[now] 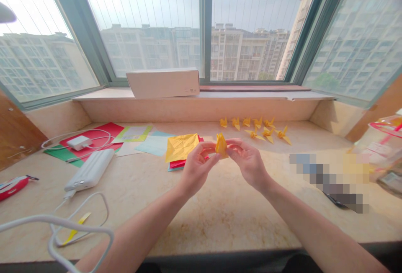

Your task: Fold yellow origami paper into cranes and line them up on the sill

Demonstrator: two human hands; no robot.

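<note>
Between my two hands is a small piece of folded yellow paper (pixel 221 145), held upright above the stone sill. My left hand (pixel 200 160) pinches its left side with thumb and fingers. On the other side, my right hand (pixel 246 160) grips the right edge, fingers closed. Just behind my left hand lies a stack of square sheets with a creased yellow sheet (pixel 179 147) on top and red paper (pixel 177 164) below. Several folded yellow paper cranes (pixel 268 134) stand in two rows beyond my right hand.
At left are a white power bank (pixel 91 169), a white charger (pixel 79 142), looping cables (pixel 81 227), coloured paper sheets (pixel 96 137) and a red tool (pixel 14 186). A white box (pixel 163 83) stands by the window. To the right are a blurred-out object (pixel 333 185) and a plastic cup (pixel 381 143).
</note>
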